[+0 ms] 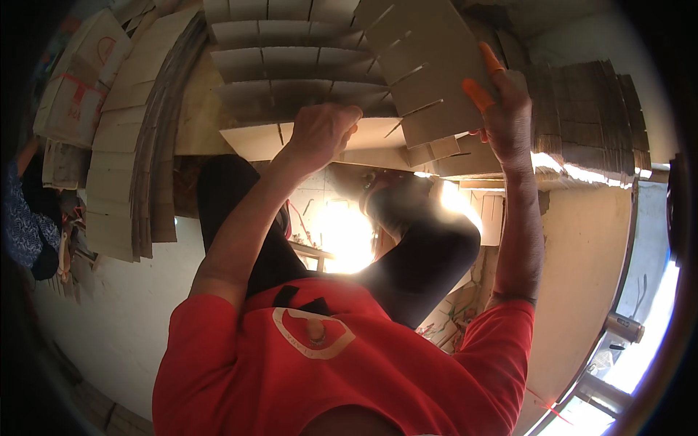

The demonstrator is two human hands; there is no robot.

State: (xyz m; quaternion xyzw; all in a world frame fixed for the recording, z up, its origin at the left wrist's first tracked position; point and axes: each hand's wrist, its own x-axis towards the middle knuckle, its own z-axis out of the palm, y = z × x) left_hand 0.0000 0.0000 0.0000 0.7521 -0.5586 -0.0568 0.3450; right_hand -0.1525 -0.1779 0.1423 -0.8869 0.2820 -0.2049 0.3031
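Slotted cardboard strips (291,93) stand on edge in several rows ahead of me. My left hand (324,134) is closed at the upper edge of the nearest strip (251,139), its fingertips partly hidden. At the right, my right hand (507,116) grips the side of a slotted cardboard sheet (429,69), which leans at an angle across the rows' right ends. Orange covers (478,94) sit on two fingers of that hand. The sheet has a line of cut slits along its left side.
Stacks of slotted cardboard stand at the left (120,167) and right (585,116). A cardboard box (83,80) with red markings is at the far left, near a person in patterned clothing (29,218). Bright light glares between my legs.
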